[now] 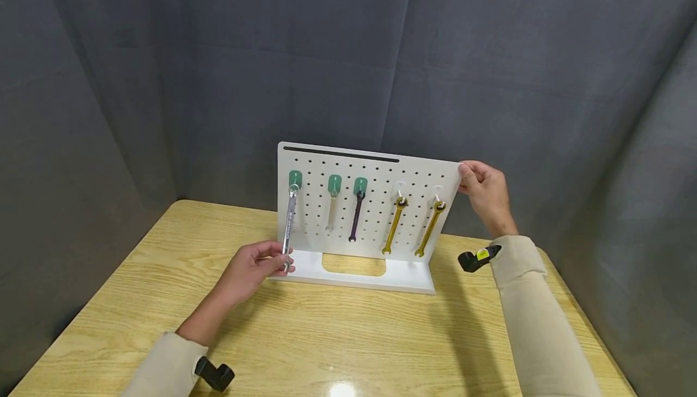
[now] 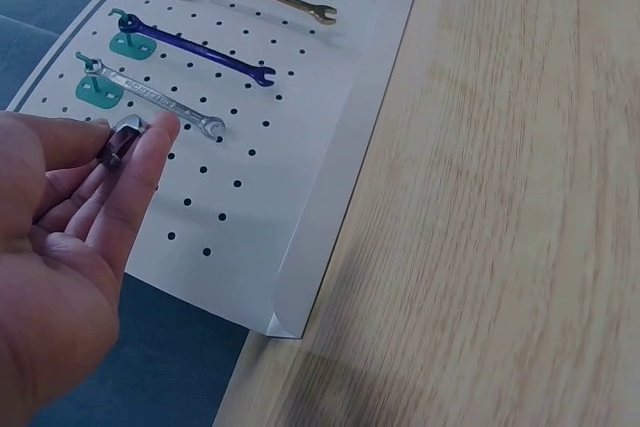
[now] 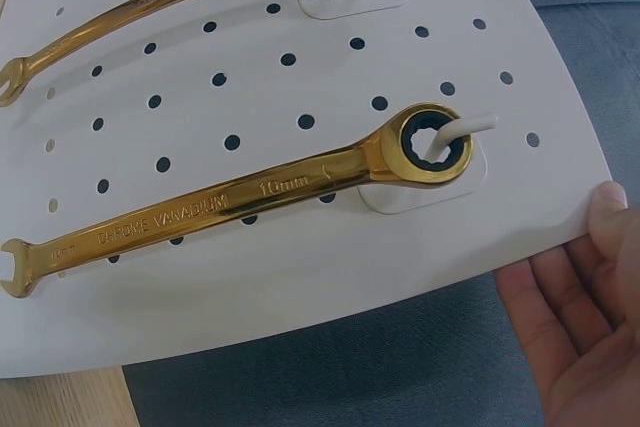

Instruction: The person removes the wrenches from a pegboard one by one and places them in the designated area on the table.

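Observation:
My left hand (image 1: 251,269) pinches the lower end of a silver combination wrench (image 1: 290,221). This wrench's ring end overlaps the leftmost green hook (image 1: 295,177); I cannot tell whether it is on the hook. In the left wrist view the held wrench (image 2: 122,137) appears nearly end-on between thumb and fingers. My right hand (image 1: 486,194) grips the upper right corner of the white pegboard (image 1: 376,170), thumb in front. On the board hang a smaller silver wrench (image 2: 160,100), a dark purple wrench (image 1: 356,216) and two gold wrenches, one of them a 10mm ratchet wrench (image 3: 240,192).
The pegboard's base (image 1: 305,267) stands on a wooden table (image 1: 348,330), with a cutout through it. Two more green hooks (image 1: 334,183) and two white hooks (image 3: 465,130) carry the hanging wrenches. A grey curtain (image 1: 337,52) is behind the table.

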